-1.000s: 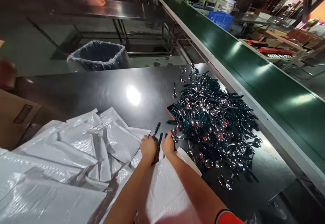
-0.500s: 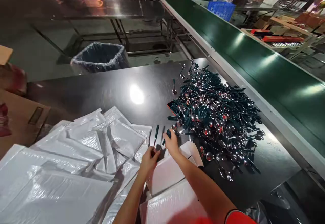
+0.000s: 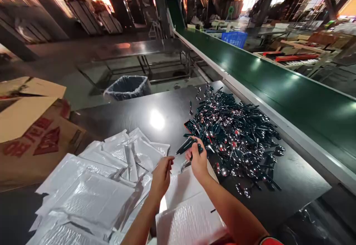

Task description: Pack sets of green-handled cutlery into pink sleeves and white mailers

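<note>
My right hand (image 3: 198, 159) is shut on a steel spoon with a dark green handle (image 3: 185, 146), and the shiny bowl end (image 3: 185, 166) shows below my fingers. My left hand (image 3: 162, 176) hangs just left of it, fingers apart, with nothing visible in them. Beneath both hands lies a white bubble mailer (image 3: 189, 215), and more mailers (image 3: 89, 197) are heaped to the left. A large loose pile of green-handled spoons (image 3: 236, 137) touches my right hand's far side. One lone spoon (image 3: 190, 108) lies beyond it.
The pile and mailers rest on a black table (image 3: 125, 117). A green conveyor belt (image 3: 286, 85) runs along its right edge. A flat dark object with a red edge (image 3: 187, 126) sits under the pile. Cardboard (image 3: 36, 137) lies left; a lined bin (image 3: 128, 88) stands beyond the table.
My right hand has lifted a green-handled spoon off the table, and my hands have moved slightly apart. The view has tilted upward, showing more of the workshop and cardboard at left.
</note>
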`<state>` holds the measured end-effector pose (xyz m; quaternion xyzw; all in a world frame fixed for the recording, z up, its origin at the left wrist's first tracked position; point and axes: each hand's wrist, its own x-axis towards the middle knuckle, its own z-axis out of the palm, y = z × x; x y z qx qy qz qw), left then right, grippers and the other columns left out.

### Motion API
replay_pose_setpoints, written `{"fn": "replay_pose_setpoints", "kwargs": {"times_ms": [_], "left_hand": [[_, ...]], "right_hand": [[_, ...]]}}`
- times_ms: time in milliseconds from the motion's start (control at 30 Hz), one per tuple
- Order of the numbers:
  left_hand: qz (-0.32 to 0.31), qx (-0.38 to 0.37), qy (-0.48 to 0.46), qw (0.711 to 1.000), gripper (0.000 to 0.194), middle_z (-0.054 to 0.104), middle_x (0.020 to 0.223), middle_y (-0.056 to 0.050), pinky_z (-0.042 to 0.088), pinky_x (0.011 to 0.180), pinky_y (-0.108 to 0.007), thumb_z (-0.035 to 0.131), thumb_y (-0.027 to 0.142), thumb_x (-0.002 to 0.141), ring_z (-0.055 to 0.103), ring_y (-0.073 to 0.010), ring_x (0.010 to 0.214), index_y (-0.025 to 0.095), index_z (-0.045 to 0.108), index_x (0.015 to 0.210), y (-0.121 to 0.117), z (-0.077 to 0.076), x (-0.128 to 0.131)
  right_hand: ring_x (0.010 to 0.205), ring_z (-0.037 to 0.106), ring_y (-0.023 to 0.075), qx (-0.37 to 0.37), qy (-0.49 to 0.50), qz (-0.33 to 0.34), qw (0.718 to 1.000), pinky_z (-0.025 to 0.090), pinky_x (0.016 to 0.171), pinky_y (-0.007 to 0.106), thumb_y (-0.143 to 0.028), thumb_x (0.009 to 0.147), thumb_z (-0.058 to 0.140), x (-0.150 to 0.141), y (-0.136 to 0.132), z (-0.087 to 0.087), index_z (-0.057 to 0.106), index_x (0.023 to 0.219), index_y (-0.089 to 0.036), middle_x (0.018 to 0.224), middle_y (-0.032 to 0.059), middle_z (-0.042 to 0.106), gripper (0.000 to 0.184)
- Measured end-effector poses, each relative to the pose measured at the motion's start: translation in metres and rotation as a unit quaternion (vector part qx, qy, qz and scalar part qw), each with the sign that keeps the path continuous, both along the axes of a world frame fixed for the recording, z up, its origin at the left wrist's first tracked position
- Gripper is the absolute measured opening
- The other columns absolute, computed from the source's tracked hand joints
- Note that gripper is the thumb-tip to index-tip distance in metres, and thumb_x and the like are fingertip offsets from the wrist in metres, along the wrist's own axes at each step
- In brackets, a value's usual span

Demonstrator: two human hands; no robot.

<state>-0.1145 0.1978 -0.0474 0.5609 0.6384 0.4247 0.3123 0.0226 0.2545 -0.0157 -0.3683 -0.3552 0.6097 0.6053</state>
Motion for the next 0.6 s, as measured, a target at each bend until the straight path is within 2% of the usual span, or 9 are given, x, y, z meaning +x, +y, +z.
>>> {"fn": "replay_pose_setpoints", "kwargs": {"times_ms": [100,200,267,367,433,500,567,600], "left_hand": [[0.025,-0.024,-0.162,0.986,0.038,0.067,0.087,-0.008,0.056,0.07,-0.035,0.048,0.055,0.086,0.065,-0.0209,0.079,0.019,0.059,0.085,-0.016,0.017,0.012],[0.007,-0.099,-0.328,0.939,0.048,0.068,0.103,-0.01,0.057,0.069,-0.034,0.061,0.064,0.077,0.068,-0.0212,0.084,0.018,0.06,0.091,-0.039,0.019,0.039],[-0.002,-0.136,-0.38,0.915,0.05,0.068,0.09,-0.006,0.055,0.059,-0.029,0.068,0.064,0.072,0.065,-0.0164,0.069,0.018,0.06,0.092,-0.056,0.012,0.061],[0.028,-0.167,-0.412,0.895,0.053,0.058,0.064,0.002,0.043,0.042,-0.022,0.064,0.069,0.072,0.053,-0.0112,0.051,0.018,0.06,0.086,-0.083,-0.005,0.09],[0.061,-0.192,-0.414,0.888,0.057,0.051,0.054,0.004,0.033,0.034,-0.019,0.062,0.074,0.071,0.044,-0.0091,0.042,0.018,0.059,0.078,-0.098,-0.016,0.101],[0.091,-0.218,-0.427,0.873,0.061,0.05,0.051,0.005,0.025,0.031,-0.018,0.067,0.076,0.063,0.039,-0.0077,0.038,0.017,0.06,0.076,-0.109,-0.025,0.102],[0.113,-0.234,-0.462,0.848,0.064,0.055,0.055,0.004,0.024,0.032,-0.017,0.077,0.072,0.054,0.041,-0.0072,0.04,0.015,0.063,0.082,-0.117,-0.032,0.093],[0.123,-0.243,-0.482,0.833,0.066,0.057,0.058,0.003,0.025,0.033,-0.016,0.081,0.068,0.051,0.044,-0.0073,0.043,0.015,0.065,0.086,-0.12,-0.035,0.086]], "right_hand": [[0.046,0.032,0.0065,-0.017,0.072,-0.018,0.997,0.029,0.041,0.019,-0.061,0.079,0.065,0.013,-0.009,0.028,0.055,0.097,-0.024,0.06,-0.0097,0.034,0.043],[0.046,0.031,0.0068,-0.076,0.089,-0.058,0.991,0.03,0.042,0.019,-0.06,0.076,0.068,0.02,-0.021,0.029,0.054,0.09,-0.023,0.058,-0.011,0.031,0.041],[0.049,0.036,0.0081,-0.12,0.041,-0.104,0.986,0.035,0.046,0.021,-0.063,0.074,0.067,0.02,-0.031,0.016,0.055,0.089,-0.023,0.058,-0.0102,0.036,0.044],[0.065,0.054,0.0127,-0.159,-0.047,-0.163,0.973,0.046,0.06,0.025,-0.068,0.077,0.06,0.016,-0.052,-0.015,0.058,0.091,-0.022,0.072,-0.0033,0.057,0.048],[0.075,0.06,0.0159,-0.147,-0.138,-0.148,0.968,0.049,0.067,0.027,-0.069,0.085,0.046,0.014,-0.062,-0.036,0.06,0.094,-0.02,0.085,0.0022,0.065,0.052],[0.076,0.063,0.0174,-0.123,-0.248,-0.108,0.955,0.05,0.066,0.028,-0.065,0.095,0.023,0.016,-0.061,-0.055,0.062,0.096,-0.018,0.087,0.0052,0.067,0.061],[0.078,0.064,0.0176,-0.098,-0.345,-0.072,0.931,0.05,0.066,0.028,-0.054,0.1,0.008,0.027,-0.045,-0.071,0.063,0.101,-0.017,0.089,0.0068,0.068,0.066],[0.083,0.064,0.0176,-0.089,-0.378,-0.062,0.919,0.05,0.07,0.028,-0.048,0.102,0.011,0.036,-0.031,-0.079,0.064,0.105,-0.016,0.094,0.0076,0.068,0.061]]}}
